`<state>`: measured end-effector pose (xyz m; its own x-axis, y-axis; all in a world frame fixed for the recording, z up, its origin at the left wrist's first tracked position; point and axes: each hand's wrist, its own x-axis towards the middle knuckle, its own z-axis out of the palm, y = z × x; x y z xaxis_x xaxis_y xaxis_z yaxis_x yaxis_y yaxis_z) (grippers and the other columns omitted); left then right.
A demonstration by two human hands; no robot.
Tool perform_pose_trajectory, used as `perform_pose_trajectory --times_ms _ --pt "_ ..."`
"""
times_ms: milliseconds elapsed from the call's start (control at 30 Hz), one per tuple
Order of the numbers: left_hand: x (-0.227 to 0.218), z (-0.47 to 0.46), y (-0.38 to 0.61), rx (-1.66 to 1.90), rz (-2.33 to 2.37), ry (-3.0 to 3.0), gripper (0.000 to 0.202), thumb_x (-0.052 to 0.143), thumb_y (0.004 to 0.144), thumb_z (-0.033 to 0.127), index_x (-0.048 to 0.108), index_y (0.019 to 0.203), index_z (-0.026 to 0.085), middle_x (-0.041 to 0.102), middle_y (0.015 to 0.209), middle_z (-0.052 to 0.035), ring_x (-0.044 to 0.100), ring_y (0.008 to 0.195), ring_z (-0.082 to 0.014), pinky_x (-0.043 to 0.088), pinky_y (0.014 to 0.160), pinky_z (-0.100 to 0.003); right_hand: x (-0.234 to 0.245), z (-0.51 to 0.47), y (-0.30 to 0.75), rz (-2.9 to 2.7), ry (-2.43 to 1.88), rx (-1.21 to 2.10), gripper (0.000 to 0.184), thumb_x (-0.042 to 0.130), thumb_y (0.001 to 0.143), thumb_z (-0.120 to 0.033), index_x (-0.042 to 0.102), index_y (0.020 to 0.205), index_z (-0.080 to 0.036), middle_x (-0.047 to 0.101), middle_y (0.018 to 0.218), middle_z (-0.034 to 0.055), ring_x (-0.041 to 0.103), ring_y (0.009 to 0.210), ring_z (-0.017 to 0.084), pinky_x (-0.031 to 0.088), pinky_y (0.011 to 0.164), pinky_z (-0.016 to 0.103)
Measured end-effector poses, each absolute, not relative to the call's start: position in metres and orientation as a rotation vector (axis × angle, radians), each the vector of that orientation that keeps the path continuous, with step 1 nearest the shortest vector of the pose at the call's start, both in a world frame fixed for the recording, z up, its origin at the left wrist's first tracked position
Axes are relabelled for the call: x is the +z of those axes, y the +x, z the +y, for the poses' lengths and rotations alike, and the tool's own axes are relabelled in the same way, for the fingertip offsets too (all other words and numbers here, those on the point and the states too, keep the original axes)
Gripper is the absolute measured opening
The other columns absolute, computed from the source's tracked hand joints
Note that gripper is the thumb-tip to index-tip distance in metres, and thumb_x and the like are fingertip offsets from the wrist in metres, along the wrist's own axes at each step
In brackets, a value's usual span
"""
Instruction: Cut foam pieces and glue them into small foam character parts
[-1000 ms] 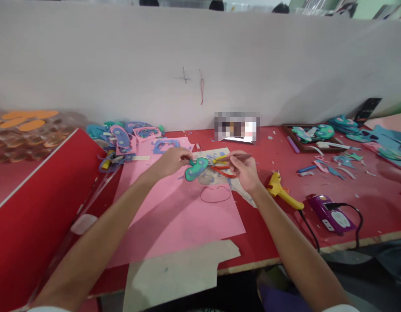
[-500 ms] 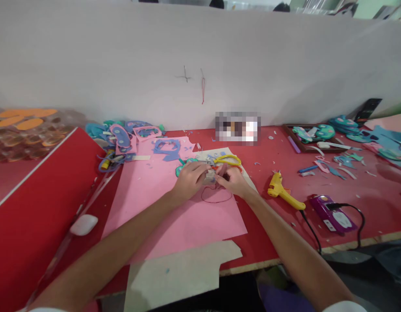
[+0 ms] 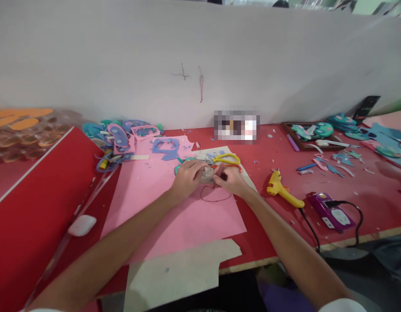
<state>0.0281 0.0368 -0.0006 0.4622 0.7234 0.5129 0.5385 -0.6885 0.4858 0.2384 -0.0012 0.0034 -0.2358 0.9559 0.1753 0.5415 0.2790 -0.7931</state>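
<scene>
My left hand (image 3: 186, 178) and my right hand (image 3: 230, 179) meet over a small grey template piece (image 3: 207, 175) on the pink sheet (image 3: 174, 208), fingers curled and pressing on it. A dark drawn outline (image 3: 216, 195) shows on the pink sheet just below the hands. A green foam cut-out (image 3: 181, 162) lies behind my left hand. Yellow-handled scissors (image 3: 227, 159) and orange-handled scissors lie just beyond my right hand.
A yellow glue gun (image 3: 281, 192) and a purple device (image 3: 332, 212) with a black cable lie to the right. Foam cut-outs (image 3: 122, 134) pile up at the back left, a tray (image 3: 309, 134) of pieces at the back right. Cardboard (image 3: 174, 273) overhangs the front edge. A white wall stands behind.
One second ago my left hand held the green cut-out and my right hand a thin tool. Both hands have come down together onto the grey piece; the cut-out lies behind.
</scene>
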Motion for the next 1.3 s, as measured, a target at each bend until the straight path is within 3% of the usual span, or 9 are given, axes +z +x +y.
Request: perform_pose_trajectory --times_ms 333,500,633,800,967,1067,1200,1300 --pt "0.000 0.037 0.028 1.014 1.126 2.394 0.027 0.045 0.100 0.023 0.071 0.108 0.023 0.077 0.105 -0.0050 0.067 0.100 -0.0209 0.050 0.093 -0.036 0.000 0.001 0.239 -1.839 -1.351 0.739 0.018 0.060 0.082 -0.030 0.055 0.067 -0.021 0.060 0.067 0.0008 0.053 0.061 0.016 0.041 0.060 0.030" --pt "0.000 0.038 0.027 1.047 1.090 2.400 0.027 0.045 0.099 0.019 0.070 0.109 0.022 0.077 0.104 -0.0054 0.068 0.099 -0.0210 0.050 0.092 -0.036 -0.001 0.000 0.239 -1.829 -1.379 0.741 0.018 0.061 0.079 -0.027 0.052 0.064 -0.021 0.057 0.062 -0.0007 0.049 0.056 0.014 0.038 0.055 0.029" --pt "-0.001 0.038 0.027 1.048 1.102 2.394 0.027 0.045 0.100 0.020 0.070 0.108 0.022 0.076 0.100 -0.0047 0.068 0.095 -0.0199 0.051 0.091 -0.035 0.003 -0.002 0.238 -1.778 -1.320 0.745 0.022 0.060 0.084 -0.030 0.054 0.065 -0.021 0.057 0.063 -0.0004 0.051 0.058 0.014 0.040 0.057 0.029" --pt "0.001 0.037 0.027 1.065 1.155 2.362 0.028 0.043 0.102 0.023 0.068 0.114 0.023 0.076 0.095 -0.0040 0.068 0.092 -0.0199 0.051 0.090 -0.036 0.006 0.000 0.235 -1.523 -1.276 0.616 0.029 0.057 0.096 -0.045 0.062 0.081 -0.020 0.066 0.077 0.0029 0.059 0.066 0.016 0.046 0.062 0.029" --pt "0.003 0.029 0.023 0.985 1.115 2.299 0.025 0.037 0.105 0.031 0.060 0.106 0.022 0.072 0.087 -0.0022 0.066 0.078 -0.0169 0.050 0.076 -0.030 0.003 0.000 0.228 -1.668 -1.207 0.515 0.018 0.058 0.099 -0.035 0.071 0.102 -0.023 0.075 0.105 0.0068 0.069 0.096 0.021 0.054 0.082 0.032" --pt "0.002 0.024 0.021 0.870 0.969 2.346 0.023 0.037 0.103 0.033 0.057 0.102 0.021 0.071 0.084 -0.0034 0.066 0.073 -0.0180 0.050 0.074 -0.032 -0.003 -0.002 0.224 -1.773 -1.180 0.411 0.026 0.053 0.100 -0.025 0.070 0.120 -0.026 0.074 0.118 0.0076 0.067 0.109 0.024 0.053 0.095 0.039" --pt "0.002 0.022 0.022 0.809 0.924 2.267 0.025 0.039 0.103 0.038 0.054 0.109 0.019 0.072 0.095 -0.0076 0.069 0.083 -0.0214 0.051 0.077 -0.034 -0.010 -0.001 0.220 -1.882 -1.116 0.374 0.037 0.048 0.099 -0.015 0.069 0.127 -0.027 0.074 0.112 0.0076 0.067 0.105 0.024 0.054 0.093 0.039" --pt "0.003 0.024 0.023 0.788 1.000 2.212 0.027 0.044 0.101 0.041 0.052 0.115 0.019 0.072 0.093 -0.0056 0.067 0.074 -0.0193 0.049 0.068 -0.031 -0.013 0.001 0.218 -1.905 -1.116 0.389 0.035 0.049 0.099 -0.016 0.071 0.125 -0.026 0.074 0.107 0.0080 0.067 0.101 0.024 0.054 0.090 0.038"
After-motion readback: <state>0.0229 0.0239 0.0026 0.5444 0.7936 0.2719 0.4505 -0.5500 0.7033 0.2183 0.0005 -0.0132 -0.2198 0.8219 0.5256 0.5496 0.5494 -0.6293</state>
